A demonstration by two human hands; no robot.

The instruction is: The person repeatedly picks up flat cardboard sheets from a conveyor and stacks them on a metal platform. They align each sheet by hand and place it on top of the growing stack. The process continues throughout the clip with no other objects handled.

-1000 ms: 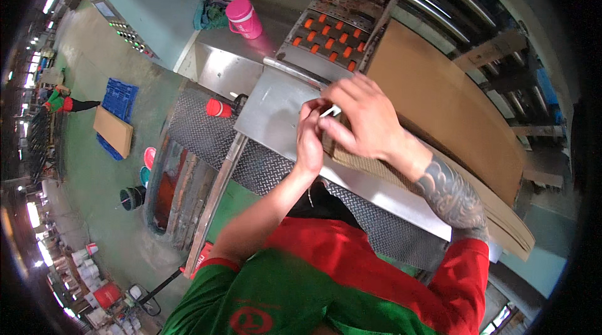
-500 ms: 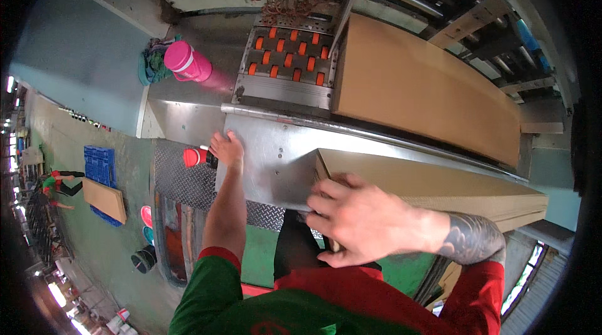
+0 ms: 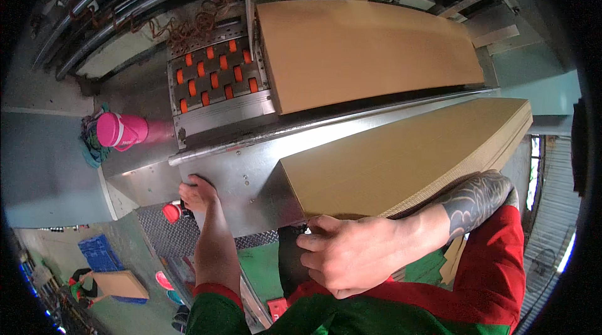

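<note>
My left hand [image 3: 199,194] is closed at the left edge of the metal table [image 3: 263,192], its fingers bent over a small dark part that they mostly hide. Beside it is a round red knob-like piece [image 3: 171,212]. A stack of brown cardboard sheets [image 3: 401,153] lies slantwise on the table. Against its near corner rests my right hand [image 3: 345,250], with a tattooed forearm along the near side and fingers curled in; what they may hold is hidden.
Behind the table's raised bar lies another cardboard stack [image 3: 370,53], next to a plate of orange rollers [image 3: 216,75]. A pink jug [image 3: 122,130] and a crumpled cloth [image 3: 94,150] stand at left. Far left, a person [image 3: 80,285] bends by cardboard [image 3: 122,286] on blue pallets [image 3: 100,253].
The view has turned and shifted, so the machine appears further left. My right hand has curled tighter at the stack's near corner; my left fingers have bent in at the table's edge.
</note>
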